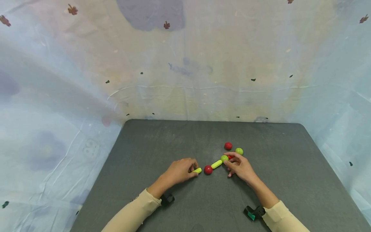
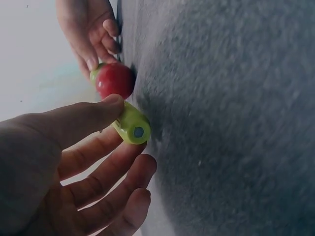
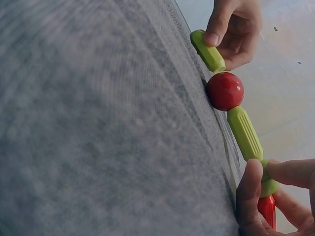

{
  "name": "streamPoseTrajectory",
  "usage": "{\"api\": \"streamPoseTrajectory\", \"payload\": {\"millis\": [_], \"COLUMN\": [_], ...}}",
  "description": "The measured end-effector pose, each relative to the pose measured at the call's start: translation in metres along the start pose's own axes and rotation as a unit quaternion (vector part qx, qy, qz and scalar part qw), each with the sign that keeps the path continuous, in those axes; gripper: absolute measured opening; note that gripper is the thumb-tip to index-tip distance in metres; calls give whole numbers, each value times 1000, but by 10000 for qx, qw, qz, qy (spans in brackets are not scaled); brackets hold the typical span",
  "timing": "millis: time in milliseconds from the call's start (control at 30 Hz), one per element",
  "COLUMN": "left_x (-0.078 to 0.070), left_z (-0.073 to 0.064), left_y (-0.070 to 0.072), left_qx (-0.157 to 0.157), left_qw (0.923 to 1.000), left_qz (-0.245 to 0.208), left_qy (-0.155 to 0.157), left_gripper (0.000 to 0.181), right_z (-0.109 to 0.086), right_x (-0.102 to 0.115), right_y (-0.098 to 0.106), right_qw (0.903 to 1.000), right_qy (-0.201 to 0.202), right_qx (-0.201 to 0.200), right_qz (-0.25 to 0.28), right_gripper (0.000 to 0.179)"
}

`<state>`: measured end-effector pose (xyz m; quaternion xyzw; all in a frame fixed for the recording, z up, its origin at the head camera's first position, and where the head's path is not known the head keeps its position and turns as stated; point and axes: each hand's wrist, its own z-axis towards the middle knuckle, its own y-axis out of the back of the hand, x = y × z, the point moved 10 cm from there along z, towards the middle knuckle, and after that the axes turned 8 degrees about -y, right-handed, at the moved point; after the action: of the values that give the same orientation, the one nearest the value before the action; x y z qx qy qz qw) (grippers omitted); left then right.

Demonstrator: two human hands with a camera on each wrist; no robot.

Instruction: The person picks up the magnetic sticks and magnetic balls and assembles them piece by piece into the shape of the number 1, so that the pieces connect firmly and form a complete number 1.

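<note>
My left hand (image 1: 180, 170) pinches a yellow-green magnetic rod (image 1: 197, 170) between thumb and fingers, and a grey round magnet shows in its end in the left wrist view. Just right of that rod lies a red ball (image 1: 208, 169), joined to a second yellow-green rod (image 1: 216, 164). This rod runs on to a green ball (image 1: 224, 158), which my right hand (image 1: 242, 168) pinches. From the green ball a red rod (image 3: 267, 211) continues, partly covered by the fingers. In the right wrist view, the left-hand rod's end is very close to the red ball; contact cannot be told.
Beyond the right hand are another green ball (image 1: 239, 151) and another red ball (image 1: 228, 146). Whether the red rod joins that green ball is hidden. The dark grey table (image 1: 162, 138) backs onto a patterned cloth (image 1: 203, 64).
</note>
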<state>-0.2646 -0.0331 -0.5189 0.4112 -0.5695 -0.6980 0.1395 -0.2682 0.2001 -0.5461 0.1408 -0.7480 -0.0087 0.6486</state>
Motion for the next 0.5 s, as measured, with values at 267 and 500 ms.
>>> {"api": "streamPoseTrajectory", "payload": {"millis": [267,500], "left_x": [-6,-10], "left_z": [-1,0], "left_y": [-8,-11], "left_qx": [121,172], "left_qw": [9999,9997], "left_qz": [7,58], "left_qy": [-113,-150], "left_gripper": [22,24], "right_z": [1,2], "right_x": [-3,-3], "right_y": [0,-1], "right_qw": [10000,9999], "right_qy": [-77,-94], "right_qx": [39,90], "right_qz": [-45,-25], "right_gripper": [45,45]}}
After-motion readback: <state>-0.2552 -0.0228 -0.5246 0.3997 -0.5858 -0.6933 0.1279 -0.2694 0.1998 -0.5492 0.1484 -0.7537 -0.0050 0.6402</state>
